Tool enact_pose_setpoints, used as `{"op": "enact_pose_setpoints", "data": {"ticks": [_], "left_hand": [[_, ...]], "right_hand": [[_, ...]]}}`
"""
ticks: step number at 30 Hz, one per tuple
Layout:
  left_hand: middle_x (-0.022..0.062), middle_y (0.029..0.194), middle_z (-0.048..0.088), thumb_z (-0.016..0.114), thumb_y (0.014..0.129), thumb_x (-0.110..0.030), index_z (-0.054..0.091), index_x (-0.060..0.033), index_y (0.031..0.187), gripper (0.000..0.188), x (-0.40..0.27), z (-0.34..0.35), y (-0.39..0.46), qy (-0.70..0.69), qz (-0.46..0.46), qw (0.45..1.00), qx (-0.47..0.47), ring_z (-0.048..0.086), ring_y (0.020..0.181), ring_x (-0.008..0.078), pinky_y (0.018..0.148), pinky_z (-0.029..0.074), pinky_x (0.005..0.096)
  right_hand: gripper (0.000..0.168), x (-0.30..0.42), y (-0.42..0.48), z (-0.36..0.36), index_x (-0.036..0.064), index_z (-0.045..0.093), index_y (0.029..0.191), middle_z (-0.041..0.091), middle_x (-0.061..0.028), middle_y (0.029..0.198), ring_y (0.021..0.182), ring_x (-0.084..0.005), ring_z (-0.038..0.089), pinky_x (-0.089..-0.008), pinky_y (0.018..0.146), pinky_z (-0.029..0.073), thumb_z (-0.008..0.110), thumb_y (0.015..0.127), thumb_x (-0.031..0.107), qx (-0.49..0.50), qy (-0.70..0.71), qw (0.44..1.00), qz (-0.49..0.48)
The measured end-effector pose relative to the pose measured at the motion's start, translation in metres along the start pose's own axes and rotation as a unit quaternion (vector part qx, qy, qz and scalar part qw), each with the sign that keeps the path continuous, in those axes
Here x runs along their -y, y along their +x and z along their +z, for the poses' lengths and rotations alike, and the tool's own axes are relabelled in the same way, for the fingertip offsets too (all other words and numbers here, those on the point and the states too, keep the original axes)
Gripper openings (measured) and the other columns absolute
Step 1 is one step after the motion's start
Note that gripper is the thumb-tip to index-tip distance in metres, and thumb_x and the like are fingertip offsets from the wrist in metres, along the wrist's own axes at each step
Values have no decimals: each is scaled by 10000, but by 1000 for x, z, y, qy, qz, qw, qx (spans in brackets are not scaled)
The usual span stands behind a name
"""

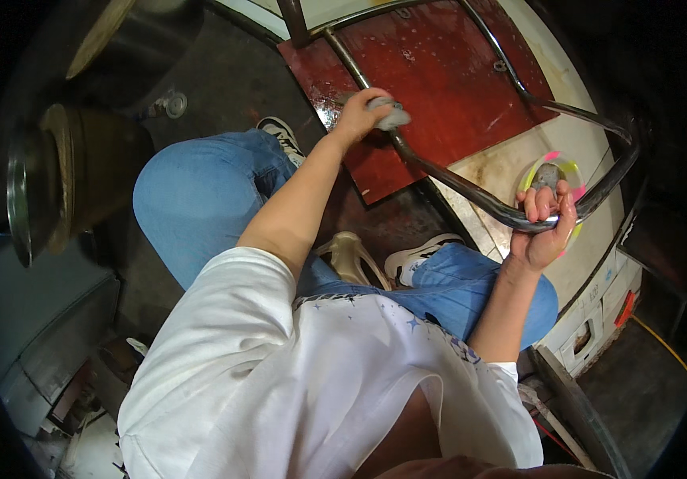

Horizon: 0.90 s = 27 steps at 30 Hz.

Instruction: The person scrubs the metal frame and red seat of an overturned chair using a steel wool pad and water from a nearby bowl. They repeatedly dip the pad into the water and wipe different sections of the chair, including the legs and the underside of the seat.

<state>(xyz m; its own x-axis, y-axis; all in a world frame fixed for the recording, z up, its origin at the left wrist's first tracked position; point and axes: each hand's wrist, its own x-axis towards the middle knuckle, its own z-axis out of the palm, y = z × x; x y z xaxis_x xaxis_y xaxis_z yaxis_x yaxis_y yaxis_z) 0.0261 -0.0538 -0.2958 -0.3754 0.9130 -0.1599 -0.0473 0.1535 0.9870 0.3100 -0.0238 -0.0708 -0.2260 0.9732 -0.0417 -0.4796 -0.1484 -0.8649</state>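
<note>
My left hand [364,117] is closed on a grey scrubbing pad or wad of cloth [392,114], pressed against a bent metal tube frame [463,187]. At the frame's lower right bend, my right hand [539,224] grips the tube, fingers curled over it, its skin looking wet. Partly hidden behind that hand is a round dish with a pink, yellow and white rim [575,173]; a grey lump [548,175] lies in it. The frame rests over a wet red board [439,78], and its tubing reaches past the board's right side.
Beneath the board is a stained pale surface [583,78]. My knees and sneakers flank the near side, with a beige-gold object [352,260] between the feet. Large round containers [98,161] stand left; a small can [175,105] is on the dark floor.
</note>
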Motion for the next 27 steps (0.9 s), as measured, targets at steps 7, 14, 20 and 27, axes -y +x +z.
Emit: {"op": "enact_pose_setpoints", "data": {"ticks": [7, 14, 20, 27], "left_hand": [[56, 1199, 585, 766, 746, -164, 584, -69, 1180, 481, -152, 76, -45, -121, 72, 888, 439, 524, 1128, 188, 1004, 389, 329], [1, 1187, 549, 745, 731, -219, 542, -190, 1142, 460, -69, 89, -58, 262, 130, 911, 290, 469, 1204, 222, 974, 289, 526], [4, 1280, 495, 583, 779, 0, 501, -204, 1187, 464, 15, 53, -47, 452, 217, 850, 160, 418, 1264, 228, 1036, 257, 575], [101, 1203, 494, 615, 710, -26, 506, -99, 1156, 466, 12, 15, -27, 438, 175, 882, 14, 436, 1183, 301, 1013, 304, 495]], "right_hand": [[218, 0, -1, 3, 93, 532, 1003, 353, 20, 546, 488, -107, 369, -357, 690, 458, 434, 971, 284, -8, -7, 1000, -14], [189, -2, -2, 11, 110, 487, 915, 354, 42, 541, 466, -80, 348, -336, 677, 433, 407, 981, 268, -36, 29, 999, -22], [166, -4, -3, 15, 114, 423, 935, 363, 39, 527, 446, -81, 354, -328, 652, 419, 357, 978, 260, -39, -30, 998, -46], [169, -6, -1, 13, 108, 391, 955, 370, 31, 513, 419, -93, 358, -328, 644, 414, 345, 972, 269, -34, -30, 998, -53]]}}
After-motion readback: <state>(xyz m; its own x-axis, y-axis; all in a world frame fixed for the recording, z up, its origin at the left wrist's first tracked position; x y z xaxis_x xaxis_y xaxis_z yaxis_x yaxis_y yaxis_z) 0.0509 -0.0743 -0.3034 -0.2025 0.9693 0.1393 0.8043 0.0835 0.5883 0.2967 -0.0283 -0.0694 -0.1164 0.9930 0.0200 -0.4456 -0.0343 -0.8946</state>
